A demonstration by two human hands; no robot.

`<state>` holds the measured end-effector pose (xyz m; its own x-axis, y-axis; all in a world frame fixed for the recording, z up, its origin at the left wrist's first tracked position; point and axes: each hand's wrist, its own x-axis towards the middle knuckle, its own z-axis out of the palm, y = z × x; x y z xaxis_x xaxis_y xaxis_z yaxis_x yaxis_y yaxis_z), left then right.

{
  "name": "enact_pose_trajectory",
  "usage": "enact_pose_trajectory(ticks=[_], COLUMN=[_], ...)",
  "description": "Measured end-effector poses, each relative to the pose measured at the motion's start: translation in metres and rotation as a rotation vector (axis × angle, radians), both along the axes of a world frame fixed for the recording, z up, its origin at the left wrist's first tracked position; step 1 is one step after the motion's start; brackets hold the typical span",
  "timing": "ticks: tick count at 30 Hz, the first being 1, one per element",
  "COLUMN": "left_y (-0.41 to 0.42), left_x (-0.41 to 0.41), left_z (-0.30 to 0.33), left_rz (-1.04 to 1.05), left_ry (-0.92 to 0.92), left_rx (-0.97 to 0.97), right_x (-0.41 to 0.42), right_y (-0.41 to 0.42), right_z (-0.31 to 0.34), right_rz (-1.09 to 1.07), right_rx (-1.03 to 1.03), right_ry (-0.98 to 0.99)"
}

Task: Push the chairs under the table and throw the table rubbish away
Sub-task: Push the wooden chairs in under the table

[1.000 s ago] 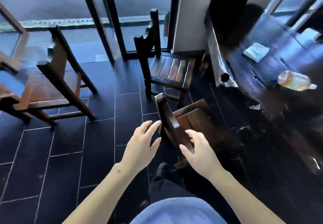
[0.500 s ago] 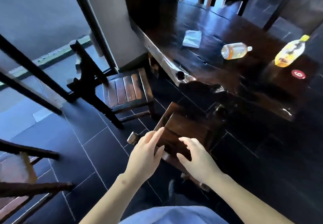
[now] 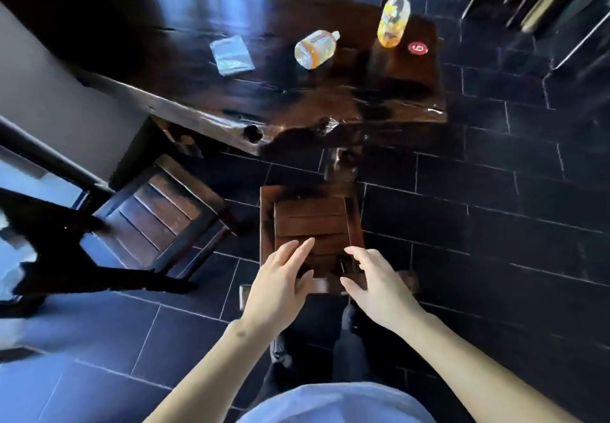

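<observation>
a: how many chairs can you count?

b: two wooden slatted ones on my side. the nearer chair (image 3: 312, 224) stands right in front of me, its seat out on the dark tiled floor (image 3: 495, 241), short of the near edge of the wooden table (image 3: 204, 99). the second chair (image 3: 158, 214) is to its left, angled, near the table's near-left end. the backs of what may be more chairs show past the far edge, too cut off to count.

a: and your hands?

b: both are out over the back end of the nearer chair. my left hand (image 3: 280, 282) has its fingers straight and spread, lying over the rear slats; my right hand (image 3: 374, 285) is relaxed, fingers slightly bent, at the rear right corner. neither has closed round anything. i can't tell whether they actually touch the wood.

a: what's the rubbish on the table?

b: two plastic bottles and one flat clear wrapper. the lying bottle (image 3: 315, 49), with an orange label, is on its side around the middle of the tabletop. the upright bottle (image 3: 393, 16), yellow-capped, stands near the far-right corner. the wrapper (image 3: 231, 55) lies left of the lying bottle, apart from it. there's also one round red number tag (image 3: 417, 48) just beside the upright bottle, by the right edge.
</observation>
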<state>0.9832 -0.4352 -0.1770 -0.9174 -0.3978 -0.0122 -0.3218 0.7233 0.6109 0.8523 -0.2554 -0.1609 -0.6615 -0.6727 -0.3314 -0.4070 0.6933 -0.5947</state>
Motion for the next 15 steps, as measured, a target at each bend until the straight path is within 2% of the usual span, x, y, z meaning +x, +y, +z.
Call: enact_pose_trajectory(ticks=[6, 10, 15], left_y=[0.004, 0.006, 0.013], left_x=[-0.009, -0.017, -0.016], left_z=[-0.018, -0.036, -0.064], left_rz=[-0.050, -0.056, -0.111], left_ry=[-0.036, -0.042, -0.179], left_rx=[0.022, 0.013, -0.030], right_x=[0.010, -0.001, -0.012], right_y=[0.008, 0.013, 0.016], right_z=[-0.016, -0.035, -0.063], right_rz=[-0.013, 0.114, 0.214], right_rx=[0.062, 0.162, 0.247], right_ry=[0.026, 0.085, 0.117])
